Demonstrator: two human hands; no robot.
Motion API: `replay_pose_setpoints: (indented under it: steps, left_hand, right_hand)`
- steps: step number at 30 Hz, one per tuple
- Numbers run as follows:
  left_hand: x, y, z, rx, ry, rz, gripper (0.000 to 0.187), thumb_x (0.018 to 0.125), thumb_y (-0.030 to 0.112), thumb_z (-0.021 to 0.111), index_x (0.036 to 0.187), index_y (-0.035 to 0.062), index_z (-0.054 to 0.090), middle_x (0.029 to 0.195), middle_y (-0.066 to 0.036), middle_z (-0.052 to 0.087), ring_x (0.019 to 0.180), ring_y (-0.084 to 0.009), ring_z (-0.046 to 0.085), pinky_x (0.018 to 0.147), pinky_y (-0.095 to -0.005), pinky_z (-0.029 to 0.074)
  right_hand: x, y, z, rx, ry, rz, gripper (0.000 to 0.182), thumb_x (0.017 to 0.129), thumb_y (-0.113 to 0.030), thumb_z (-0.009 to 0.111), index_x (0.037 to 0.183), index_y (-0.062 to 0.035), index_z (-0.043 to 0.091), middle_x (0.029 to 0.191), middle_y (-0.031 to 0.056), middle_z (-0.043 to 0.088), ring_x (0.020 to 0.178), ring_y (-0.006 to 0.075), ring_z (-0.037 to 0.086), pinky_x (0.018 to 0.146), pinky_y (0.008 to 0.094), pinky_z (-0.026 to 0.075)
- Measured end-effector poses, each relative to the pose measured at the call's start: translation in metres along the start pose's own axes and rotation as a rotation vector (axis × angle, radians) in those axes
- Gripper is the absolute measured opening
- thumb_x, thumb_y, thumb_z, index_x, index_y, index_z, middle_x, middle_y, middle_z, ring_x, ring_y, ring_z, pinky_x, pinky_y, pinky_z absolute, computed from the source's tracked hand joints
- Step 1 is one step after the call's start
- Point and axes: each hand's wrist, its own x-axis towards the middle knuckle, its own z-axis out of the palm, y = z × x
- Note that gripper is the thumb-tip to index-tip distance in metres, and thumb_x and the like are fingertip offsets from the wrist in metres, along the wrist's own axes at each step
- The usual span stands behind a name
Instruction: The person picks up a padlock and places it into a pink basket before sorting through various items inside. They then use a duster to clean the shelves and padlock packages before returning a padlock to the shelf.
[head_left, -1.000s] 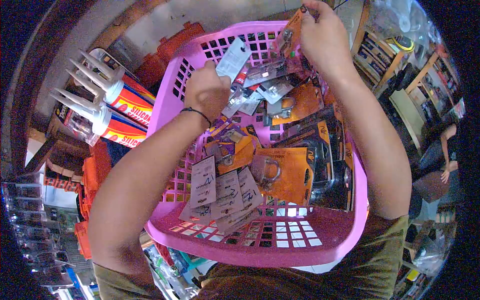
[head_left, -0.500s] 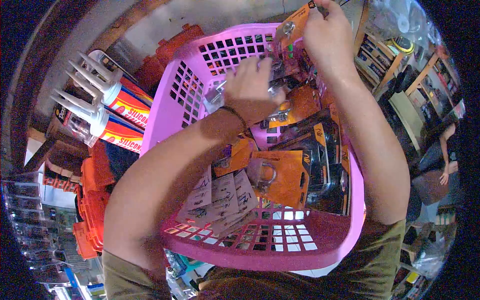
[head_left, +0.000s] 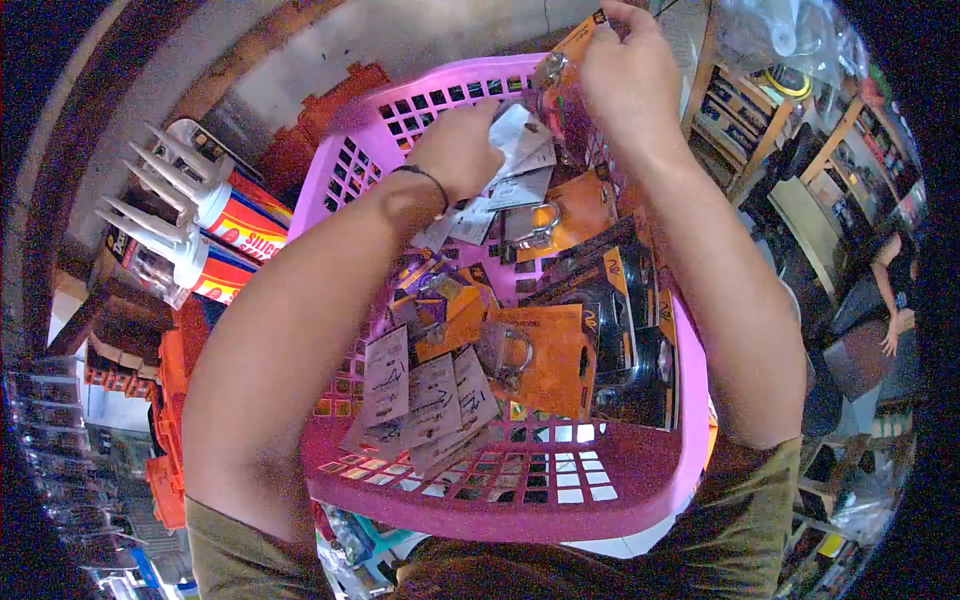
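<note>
A pink basket [head_left: 690, 440] holds carded packages. Inside its far left part, my left hand [head_left: 458, 150], with a dark band at the wrist, is closed on white-backed cards [head_left: 520, 140]. My right hand [head_left: 630, 85] pinches an orange carded package [head_left: 578, 45] at the far right rim. Below the hands lie an orange card with a padlock [head_left: 575, 215], another orange padlock card [head_left: 550, 355], black and orange packages [head_left: 610, 300], and several handwritten pale cards [head_left: 432, 400].
Silicone sealant tubes [head_left: 240, 225] stand left of the basket. An orange case [head_left: 172, 410] is at the lower left. Shelves [head_left: 745, 120] line the right, where another person's arm [head_left: 888, 290] shows. A wall is behind the basket.
My left hand has moved slightly left and up, and white-backed cards now show in it. My right hand has shifted slightly left with the orange package. The basket appears slightly further left.
</note>
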Motion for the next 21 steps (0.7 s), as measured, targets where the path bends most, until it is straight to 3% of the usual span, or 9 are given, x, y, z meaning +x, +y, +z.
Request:
replay_pose_setpoints:
  steps: [5, 8, 11, 13, 15, 17, 18, 19, 21]
  left_hand:
    - [-0.004, -0.009, -0.002, 0.0, 0.048, 0.037, 0.045, 0.067, 0.01, 0.06, 0.109, -0.0001, 0.049, 0.094, -0.022, 0.059, 0.09, -0.0373, 0.056, 0.08, -0.0415, 0.044]
    - [-0.005, -0.004, -0.007, 0.067, 0.049, -0.065, 0.042, 0.066, 0.011, 0.061, 0.104, -0.0015, 0.05, 0.09, -0.022, 0.059, 0.087, -0.038, 0.057, 0.078, -0.042, 0.045]
    - [-0.005, -0.008, -0.009, 0.11, 0.044, -0.06, 0.039, 0.062, 0.009, 0.062, 0.097, -0.003, 0.051, 0.086, -0.022, 0.059, 0.082, -0.0384, 0.058, 0.075, -0.043, 0.046]
    - [-0.005, -0.01, -0.013, 0.18, -0.066, 0.004, 0.037, 0.059, 0.006, 0.062, 0.094, -0.0027, 0.053, 0.088, -0.022, 0.058, 0.083, -0.038, 0.057, 0.077, -0.0426, 0.045]
    - [-0.008, -0.01, -0.017, 0.202, -0.14, 0.009, 0.038, 0.055, 0.003, 0.061, 0.092, -0.0012, 0.055, 0.092, -0.02, 0.056, 0.091, -0.036, 0.055, 0.078, -0.0407, 0.045]
    - [-0.013, -0.012, -0.025, 0.261, -0.285, 0.219, 0.042, 0.053, 0.003, 0.062, 0.094, 0.0014, 0.054, 0.098, -0.018, 0.052, 0.099, -0.0343, 0.05, 0.079, -0.0386, 0.045]
    - [-0.019, -0.01, -0.029, 0.346, -0.343, 0.24, 0.037, 0.059, 0.008, 0.061, 0.095, 0.0032, 0.053, 0.103, -0.016, 0.049, 0.101, -0.033, 0.049, 0.078, -0.038, 0.046]
    - [-0.025, -0.013, -0.028, 0.346, -0.345, 0.238, 0.037, 0.059, 0.008, 0.061, 0.095, 0.0032, 0.053, 0.103, -0.016, 0.049, 0.101, -0.033, 0.049, 0.078, -0.038, 0.046]
    - [-0.038, -0.014, -0.024, 0.485, -0.207, 0.444, 0.029, 0.068, 0.015, 0.057, 0.095, 0.0047, 0.052, 0.108, -0.015, 0.047, 0.103, -0.0318, 0.048, 0.077, -0.04, 0.046]
  right_hand:
    - [-0.007, -0.01, -0.007, 0.02, -0.006, -0.019, 0.022, 0.083, -0.004, 0.043, 0.101, 0.005, 0.051, 0.096, 0.0224, 0.057, 0.091, 0.0344, 0.055, 0.081, 0.0369, 0.042]
    - [-0.002, -0.001, -0.003, 0.03, -0.022, -0.054, 0.021, 0.083, -0.004, 0.042, 0.1, 0.0055, 0.051, 0.092, 0.0217, 0.058, 0.088, 0.0333, 0.056, 0.079, 0.0365, 0.042]
    - [-0.004, -0.011, -0.007, 0.109, -0.153, 0.083, 0.021, 0.083, -0.004, 0.042, 0.1, 0.006, 0.05, 0.087, 0.0201, 0.059, 0.083, 0.0305, 0.058, 0.075, 0.0354, 0.044]
    - [-0.001, -0.002, 0.0, 0.035, -0.113, -0.023, 0.021, 0.084, -0.005, 0.042, 0.1, 0.0061, 0.05, 0.081, 0.0179, 0.059, 0.078, 0.0274, 0.058, 0.071, 0.0345, 0.044]
    - [0.0, -0.001, -0.001, 0.053, -0.159, 0.043, 0.021, 0.084, -0.004, 0.042, 0.1, 0.006, 0.05, 0.081, 0.0176, 0.059, 0.077, 0.0269, 0.058, 0.071, 0.0344, 0.044]
    - [-0.002, -0.009, -0.003, 0.071, -0.204, 0.109, 0.021, 0.084, -0.004, 0.042, 0.101, 0.0059, 0.049, 0.08, 0.0173, 0.059, 0.077, 0.0265, 0.058, 0.07, 0.0344, 0.044]
    - [-0.004, -0.012, -0.005, 0.082, -0.204, 0.106, 0.021, 0.084, -0.004, 0.042, 0.101, 0.0059, 0.049, 0.081, 0.0173, 0.059, 0.077, 0.0266, 0.058, 0.07, 0.0344, 0.044]
    - [-0.005, -0.014, -0.006, 0.092, -0.204, 0.102, 0.022, 0.084, -0.004, 0.042, 0.102, 0.0059, 0.049, 0.081, 0.0173, 0.059, 0.077, 0.0268, 0.058, 0.07, 0.0345, 0.044]
    - [-0.006, -0.018, -0.008, 0.098, -0.224, 0.118, 0.022, 0.084, -0.004, 0.042, 0.102, 0.0059, 0.049, 0.082, 0.0174, 0.059, 0.078, 0.0272, 0.058, 0.071, 0.0345, 0.044]
